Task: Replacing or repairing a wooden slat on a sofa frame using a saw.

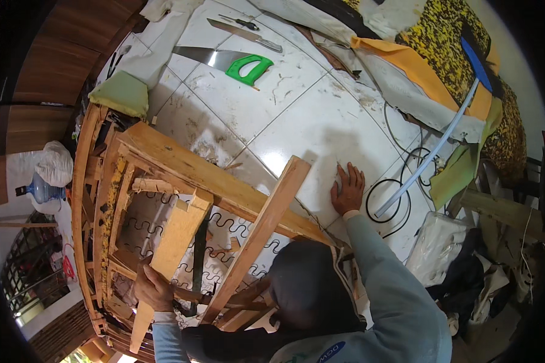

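Observation:
My left hand (154, 287) is closed around a pale wooden board (177, 245) that slants across a wooden furniture frame (230, 192). Zigzag springs (224, 228) run across the inside of the frame. A second, longer wooden bar (260, 233) lies diagonally to the right of the board. My right hand (348, 187) is open, fingers spread, on or just over the white tiled floor (290, 136), right of the frame. Between my arms, another person's dark-capped head (303, 281) bends low over the frame and hides part of it.
On the floor beyond the frame lie a green-handled saw (248, 68), a long knife (245, 35) and a screwdriver (239, 22). A black cable (369, 199) coils by a pale blue tube (427, 158) at right. Yellow-and-black foam (448, 48) stands at far right.

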Available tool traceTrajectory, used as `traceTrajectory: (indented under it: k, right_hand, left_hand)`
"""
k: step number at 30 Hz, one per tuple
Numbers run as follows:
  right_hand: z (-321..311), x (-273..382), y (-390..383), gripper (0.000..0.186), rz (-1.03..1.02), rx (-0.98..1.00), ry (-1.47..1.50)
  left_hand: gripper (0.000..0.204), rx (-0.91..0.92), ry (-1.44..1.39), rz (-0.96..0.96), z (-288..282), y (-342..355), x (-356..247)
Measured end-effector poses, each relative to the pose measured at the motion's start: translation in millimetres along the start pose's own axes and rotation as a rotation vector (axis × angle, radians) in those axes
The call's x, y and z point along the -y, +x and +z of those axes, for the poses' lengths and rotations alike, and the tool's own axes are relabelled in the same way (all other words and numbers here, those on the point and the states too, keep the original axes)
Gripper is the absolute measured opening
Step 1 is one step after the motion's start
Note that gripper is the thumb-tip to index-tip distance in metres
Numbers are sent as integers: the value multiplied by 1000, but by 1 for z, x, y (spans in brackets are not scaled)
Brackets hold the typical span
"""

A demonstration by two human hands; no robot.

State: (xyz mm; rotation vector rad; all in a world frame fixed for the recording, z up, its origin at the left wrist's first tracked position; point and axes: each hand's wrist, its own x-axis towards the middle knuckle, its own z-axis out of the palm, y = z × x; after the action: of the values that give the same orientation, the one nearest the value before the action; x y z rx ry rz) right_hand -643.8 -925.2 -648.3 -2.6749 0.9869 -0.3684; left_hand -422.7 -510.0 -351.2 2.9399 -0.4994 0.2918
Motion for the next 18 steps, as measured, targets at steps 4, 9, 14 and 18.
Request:
traceTrajectory:
  k: [4, 9, 14, 18]
  right_hand:
    - [-6, 3, 9, 55, -9, -27, -3]
    - [4, 6, 11, 52, -27, -20, -46]
    - [23, -2, 88, 47, -5, -135, -162]
    - [6, 15, 218, 54, 116, 128, -306]
  left_hand:
    - [38, 31, -72, -78, -6, 3, -2]
    - [41, 56, -66, -104, -3, 9, -11]
    - [42, 105, -112, -152, -5, 8, -7]
    - [41, 122, -128, -164, -15, 7, -13]
